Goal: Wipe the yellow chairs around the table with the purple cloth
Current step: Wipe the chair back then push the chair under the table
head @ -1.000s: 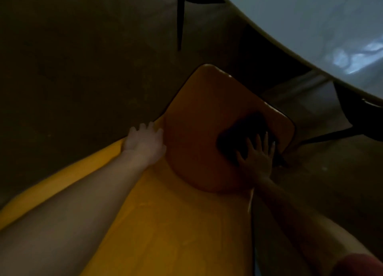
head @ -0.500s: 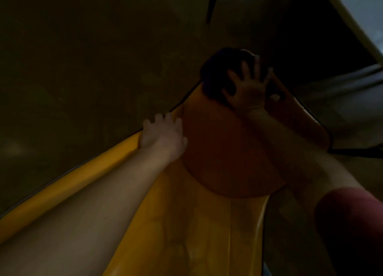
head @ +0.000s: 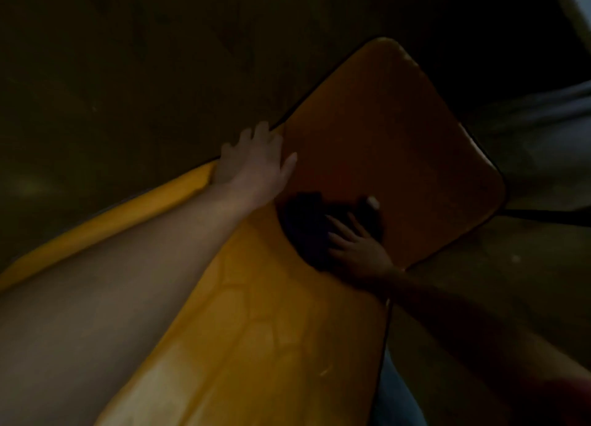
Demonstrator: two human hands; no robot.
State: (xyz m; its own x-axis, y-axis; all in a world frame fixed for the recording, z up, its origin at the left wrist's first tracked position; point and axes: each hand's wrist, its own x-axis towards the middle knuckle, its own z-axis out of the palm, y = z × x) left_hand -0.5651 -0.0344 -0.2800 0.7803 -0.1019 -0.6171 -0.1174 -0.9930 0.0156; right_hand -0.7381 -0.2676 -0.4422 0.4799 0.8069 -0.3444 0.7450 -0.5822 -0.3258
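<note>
My right hand (head: 358,250), fingers flat, presses the soft, limp cloth (head: 307,227) against the chair (head: 383,144) seat's near edge; my left hand (head: 256,163), fingers straight, rests on the seat's left rim. Palm pressure should suit it best.

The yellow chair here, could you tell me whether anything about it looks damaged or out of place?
Nothing stands out. The yellow chair looks whole; the right hand presses the dark cloth flat on its seat, and the left hand rests on its edge. The dim light could hide small marks.
</note>
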